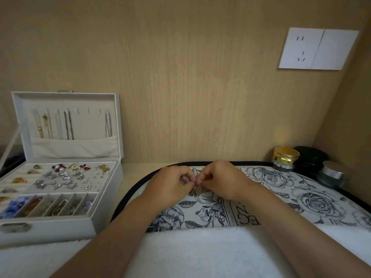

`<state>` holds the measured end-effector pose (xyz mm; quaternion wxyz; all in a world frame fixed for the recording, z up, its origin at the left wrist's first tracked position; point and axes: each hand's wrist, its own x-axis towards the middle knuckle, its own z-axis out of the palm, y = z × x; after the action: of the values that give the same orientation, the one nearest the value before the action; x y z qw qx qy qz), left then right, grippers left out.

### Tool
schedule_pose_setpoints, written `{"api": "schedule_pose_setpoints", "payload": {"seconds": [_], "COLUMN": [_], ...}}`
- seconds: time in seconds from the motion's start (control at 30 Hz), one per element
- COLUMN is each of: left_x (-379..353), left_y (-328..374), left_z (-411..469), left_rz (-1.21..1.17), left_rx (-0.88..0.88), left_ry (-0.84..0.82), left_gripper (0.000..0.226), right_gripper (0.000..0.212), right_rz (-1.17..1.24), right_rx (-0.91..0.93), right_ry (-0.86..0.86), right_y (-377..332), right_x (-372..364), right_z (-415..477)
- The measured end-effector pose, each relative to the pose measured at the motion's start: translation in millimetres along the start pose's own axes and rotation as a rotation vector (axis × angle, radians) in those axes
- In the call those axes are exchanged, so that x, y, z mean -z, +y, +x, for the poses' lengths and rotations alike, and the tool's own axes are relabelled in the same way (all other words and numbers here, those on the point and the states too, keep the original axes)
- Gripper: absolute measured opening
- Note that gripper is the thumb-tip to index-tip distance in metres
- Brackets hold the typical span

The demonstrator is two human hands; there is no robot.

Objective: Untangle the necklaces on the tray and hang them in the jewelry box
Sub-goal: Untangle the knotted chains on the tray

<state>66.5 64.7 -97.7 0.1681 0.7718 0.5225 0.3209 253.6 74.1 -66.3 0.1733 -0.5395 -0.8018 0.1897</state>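
1. We look down at our two bare forearms reaching forward over a white towel [200,253]; they meet above a flower-printed tray [281,199] with a dark rim.
2. Our left hand [172,181] and right hand [218,177] sit knuckle to knuckle; on both, the fingers are curled and the fingertips pinch fine gold chain; the two pinches lie just beside each other.
3. The tangle of necklaces [197,191] is a small gold clump; it rests on the tray directly beneath and between the two sets of fingertips, slightly nearer us than the knuckles; it is bunched, so we cannot tell any long axis or how many chains it holds.
4. The open jewelry box [60,227] stands to our left, just beside the tray's rim; its raised lid [90,127] faces us with a row of hooks; several chains hang there, and a few hooks toward the right of the row look bare.
5. We judge that the untangling is under way and nothing is free to hang yet; once a chain is loose, it must travel left and up to the lid; the left hand is the nearer one.
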Motion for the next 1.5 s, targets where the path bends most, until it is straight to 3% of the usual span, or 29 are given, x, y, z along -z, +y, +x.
{"api": "schedule_pose_setpoints", "payload": {"seconds": [0.37,0.47,0.6,0.77,1.13,1.4,1.5], "left_x": [-6.5,-7.7,-7.1,-7.5,-1.7,3.7,6.8], "left_y": [-0.7,-2.2,-2.3,-3.7,0.5,0.5,4.5], "left_z": [1.9,2.3,1.5,1.3,3.2,2.2,0.6], "left_rz": [-0.060,-0.118,-0.158,-0.115,-0.223,-0.318,-0.318], "left_rx": [0.045,0.087,0.123,0.092,0.057,0.090,0.093], "left_ry": [-0.016,-0.003,0.020,0.007,-0.110,-0.113,-0.088], "left_gripper": [0.013,0.015,0.013,0.016,0.015,0.006,0.026], "right_gripper": [0.013,0.005,0.012,0.014,0.015,0.019,0.020], "right_rz": [-0.073,0.064,0.150,0.408,1.188,1.367,1.385], "right_rx": [0.001,-0.032,-0.063,-0.082,-0.166,-0.287,-0.310], "right_ry": [-0.069,-0.081,-0.116,0.047,0.125,0.310,0.356], "right_y": [-7.1,-4.8,-0.2,-2.0,-12.6,-7.9,-3.8], "right_x": [0.6,-0.8,0.7,6.9,8.6,9.7,10.6], "right_z": [0.3,1.0,0.3,1.0,3.6,7.4,9.2]}}
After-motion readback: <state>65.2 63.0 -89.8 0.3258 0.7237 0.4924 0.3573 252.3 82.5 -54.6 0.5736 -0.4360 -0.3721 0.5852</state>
